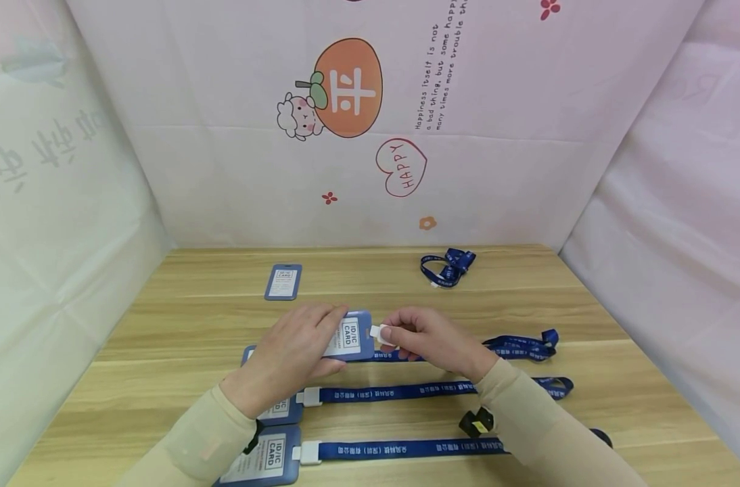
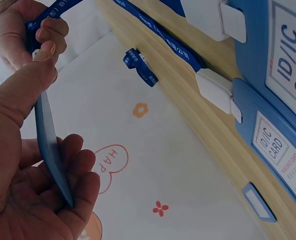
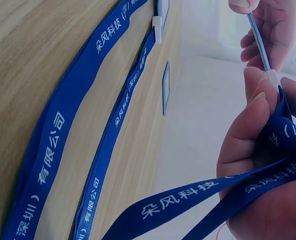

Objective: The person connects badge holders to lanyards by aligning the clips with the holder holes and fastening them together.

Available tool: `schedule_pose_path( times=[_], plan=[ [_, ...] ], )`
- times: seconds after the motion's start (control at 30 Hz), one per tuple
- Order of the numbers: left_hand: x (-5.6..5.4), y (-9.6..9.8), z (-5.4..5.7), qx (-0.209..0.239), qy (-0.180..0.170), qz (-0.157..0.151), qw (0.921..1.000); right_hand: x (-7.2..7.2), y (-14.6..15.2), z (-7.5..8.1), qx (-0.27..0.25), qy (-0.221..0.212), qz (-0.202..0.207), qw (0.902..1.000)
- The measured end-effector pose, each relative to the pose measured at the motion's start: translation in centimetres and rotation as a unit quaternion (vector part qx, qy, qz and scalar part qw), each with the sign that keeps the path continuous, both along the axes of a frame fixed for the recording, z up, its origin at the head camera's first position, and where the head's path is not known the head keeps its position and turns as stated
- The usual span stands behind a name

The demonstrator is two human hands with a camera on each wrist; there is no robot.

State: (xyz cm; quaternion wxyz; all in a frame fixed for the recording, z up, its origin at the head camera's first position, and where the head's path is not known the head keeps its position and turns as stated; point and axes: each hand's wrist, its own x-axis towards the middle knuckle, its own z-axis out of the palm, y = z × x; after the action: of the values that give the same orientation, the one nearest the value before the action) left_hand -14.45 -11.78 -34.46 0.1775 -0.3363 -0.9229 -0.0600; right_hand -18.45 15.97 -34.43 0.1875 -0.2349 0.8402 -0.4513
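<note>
Makeshift work booth [image 1: 668,223], wood-grain tabletop [image 1: 163,318], cartoon-printed cloth walls [image 1: 498,182]

Left hand [image 1: 297,338] covers rear part of gripped blue plastic card holder with white insert [image 1: 349,335]. Right hand [image 1: 427,335] partly hides white plastic clip [image 1: 383,334]; seating in slot cannot be told. Below grip: navy fabric lanyard with white lettering [image 1: 406,449], part hidden under beige sleeve [image 1: 528,406]. Beyond grip, leftward: blue-framed rectangular badge [image 1: 283,283], fine print illegible. Right wrist view: gripped navy printed strap [image 3: 183,200] cut by lower edge.
</note>
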Motion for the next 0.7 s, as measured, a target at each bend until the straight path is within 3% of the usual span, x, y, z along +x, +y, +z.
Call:
schedule_pose_path(
  times=[0.7],
  plan=[
    [0.06, 0.3, -0.18, -0.008, 0.023, 0.002, 0.9997, -0.03, 0.04, -0.18, -0.009, 0.008, 0.001, 0.9999]
  ],
)
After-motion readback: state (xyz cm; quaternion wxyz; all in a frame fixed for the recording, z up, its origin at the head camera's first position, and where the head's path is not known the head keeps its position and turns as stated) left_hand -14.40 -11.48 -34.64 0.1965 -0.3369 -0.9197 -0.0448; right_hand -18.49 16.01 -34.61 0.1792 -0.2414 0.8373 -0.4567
